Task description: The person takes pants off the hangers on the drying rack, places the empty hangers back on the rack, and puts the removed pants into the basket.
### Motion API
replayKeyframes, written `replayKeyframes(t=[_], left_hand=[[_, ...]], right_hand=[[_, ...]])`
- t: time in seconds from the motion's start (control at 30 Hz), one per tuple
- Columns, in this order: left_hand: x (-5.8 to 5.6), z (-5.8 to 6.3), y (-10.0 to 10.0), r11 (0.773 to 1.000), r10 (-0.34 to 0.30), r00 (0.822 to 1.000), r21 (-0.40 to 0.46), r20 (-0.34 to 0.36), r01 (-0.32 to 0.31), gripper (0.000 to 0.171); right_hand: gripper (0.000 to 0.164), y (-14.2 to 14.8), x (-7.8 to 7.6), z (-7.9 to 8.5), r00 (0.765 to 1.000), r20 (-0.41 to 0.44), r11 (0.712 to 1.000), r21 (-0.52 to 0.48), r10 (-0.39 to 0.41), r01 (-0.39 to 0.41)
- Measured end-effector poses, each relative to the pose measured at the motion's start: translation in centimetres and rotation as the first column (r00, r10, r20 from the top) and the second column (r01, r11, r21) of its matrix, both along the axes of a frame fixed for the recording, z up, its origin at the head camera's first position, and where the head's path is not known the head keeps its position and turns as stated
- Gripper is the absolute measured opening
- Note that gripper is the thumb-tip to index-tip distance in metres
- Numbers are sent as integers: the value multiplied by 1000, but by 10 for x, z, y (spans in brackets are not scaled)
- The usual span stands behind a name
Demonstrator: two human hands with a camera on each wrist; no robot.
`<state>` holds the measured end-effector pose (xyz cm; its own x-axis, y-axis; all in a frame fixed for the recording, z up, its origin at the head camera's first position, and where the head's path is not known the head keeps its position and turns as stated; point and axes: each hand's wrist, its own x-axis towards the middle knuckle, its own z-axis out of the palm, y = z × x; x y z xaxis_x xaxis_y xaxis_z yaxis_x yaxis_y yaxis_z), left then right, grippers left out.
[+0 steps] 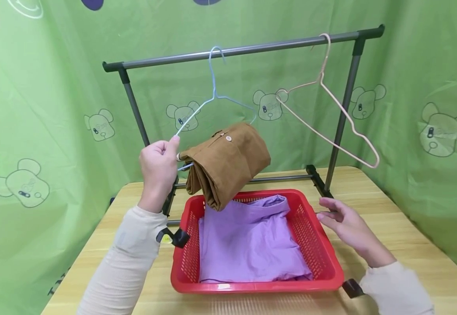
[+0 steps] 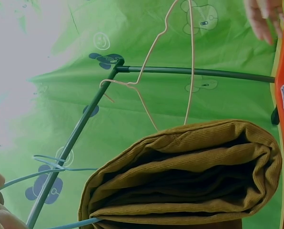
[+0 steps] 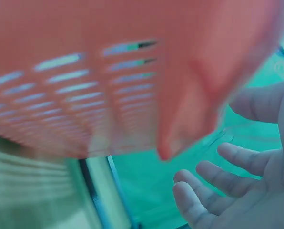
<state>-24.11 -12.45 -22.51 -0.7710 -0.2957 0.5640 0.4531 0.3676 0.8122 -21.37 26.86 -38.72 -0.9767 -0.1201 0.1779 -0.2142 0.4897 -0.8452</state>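
My left hand [image 1: 169,153] grips the left end of a light blue wire hanger [image 1: 214,89] whose hook sits on the grey rail [image 1: 252,47]. Folded brown corduroy trousers [image 1: 228,162] are draped over the hanger's lower bar. The left wrist view shows the trousers' [image 2: 180,176] folded end close up, with the blue wire [image 2: 61,168] beside them. My right hand [image 1: 328,212] hovers with relaxed fingers, holding nothing, just right of the red basket [image 1: 322,249]. Its spread fingers [image 3: 213,183] show under the blurred basket wall [image 3: 108,71] in the right wrist view.
A purple garment [image 1: 248,240] lies in the basket, directly under the trousers. A beige wire hanger [image 1: 330,113] hangs tilted at the rail's right end. The rack's uprights [image 1: 340,118] and feet stand on the wooden table [image 1: 409,227]. Green printed cloth surrounds the table.
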Motion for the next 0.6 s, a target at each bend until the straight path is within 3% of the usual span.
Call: replayKeyframes(t=[0.17, 0.37, 0.5, 0.6], left_hand=[[0, -3, 0, 1000, 0, 1000, 13, 12, 0, 49], [1, -9, 2, 1000, 18, 1000, 11, 11, -18, 49], [0, -13, 4, 999, 37, 999, -4, 3, -37, 48], [0, -16, 5, 999, 39, 999, 0, -2, -39, 47]], right_hand=[[59, -2, 1, 24, 999, -31, 999, 36, 34, -33], [60, -7, -1, 47, 995, -12, 995, -21, 94, -95], [63, -18, -5, 58, 991, 24, 981, -147, 132, -127], [61, -29, -11, 62, 980, 43, 933, -315, 195, -172]])
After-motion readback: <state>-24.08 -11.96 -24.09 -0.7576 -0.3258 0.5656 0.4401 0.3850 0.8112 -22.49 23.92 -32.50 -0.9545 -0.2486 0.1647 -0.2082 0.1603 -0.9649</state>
